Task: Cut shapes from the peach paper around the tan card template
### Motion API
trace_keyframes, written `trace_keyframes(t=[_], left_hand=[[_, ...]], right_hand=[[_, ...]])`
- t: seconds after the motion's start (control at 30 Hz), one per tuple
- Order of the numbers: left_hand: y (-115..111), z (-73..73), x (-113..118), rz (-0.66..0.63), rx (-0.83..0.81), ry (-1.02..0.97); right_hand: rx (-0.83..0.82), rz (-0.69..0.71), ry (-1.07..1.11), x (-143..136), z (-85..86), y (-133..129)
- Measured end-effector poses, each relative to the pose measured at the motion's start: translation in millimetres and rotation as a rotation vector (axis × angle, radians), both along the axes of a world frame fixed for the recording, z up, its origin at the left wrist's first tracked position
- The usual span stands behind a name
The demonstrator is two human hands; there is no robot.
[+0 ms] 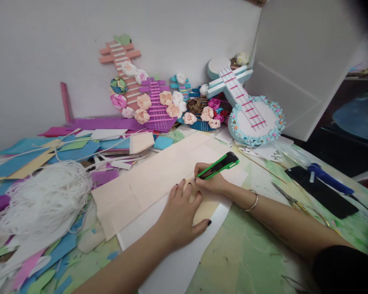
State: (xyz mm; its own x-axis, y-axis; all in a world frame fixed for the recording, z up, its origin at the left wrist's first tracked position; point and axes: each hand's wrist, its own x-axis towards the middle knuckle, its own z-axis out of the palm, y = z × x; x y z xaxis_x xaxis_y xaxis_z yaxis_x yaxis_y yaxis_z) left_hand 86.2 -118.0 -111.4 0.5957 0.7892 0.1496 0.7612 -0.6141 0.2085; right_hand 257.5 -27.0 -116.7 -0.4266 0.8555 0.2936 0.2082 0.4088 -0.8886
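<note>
My right hand (210, 178) is closed around a green and black utility knife (220, 165), its tip end pointing down at the paper. Lying flat with fingers spread, my left hand (182, 208) presses on a yellowish cut piece (209, 204) beside the knife. Under both hands are a long cream paper strip (153, 179) and a white sheet (174, 261) below it. The blade's tip is hidden behind the fingers of my right hand.
At left are a tangle of white cord (43, 200) and coloured paper scraps (46, 265). Paper-flower instruments (155, 102) and a light-blue one (254, 120) lean at the back. Scissors (294, 200), a black phone (322, 192) and a blue glue gun (329, 178) lie at right.
</note>
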Motion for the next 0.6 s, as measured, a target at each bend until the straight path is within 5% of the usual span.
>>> trace_keyframes(t=[0.6], left_hand=[[0.3,-3.1,-0.7,-0.003,0.005,0.009]], right_hand=[[0.003,-0.101,0.055,1.3,8.7,-2.4]])
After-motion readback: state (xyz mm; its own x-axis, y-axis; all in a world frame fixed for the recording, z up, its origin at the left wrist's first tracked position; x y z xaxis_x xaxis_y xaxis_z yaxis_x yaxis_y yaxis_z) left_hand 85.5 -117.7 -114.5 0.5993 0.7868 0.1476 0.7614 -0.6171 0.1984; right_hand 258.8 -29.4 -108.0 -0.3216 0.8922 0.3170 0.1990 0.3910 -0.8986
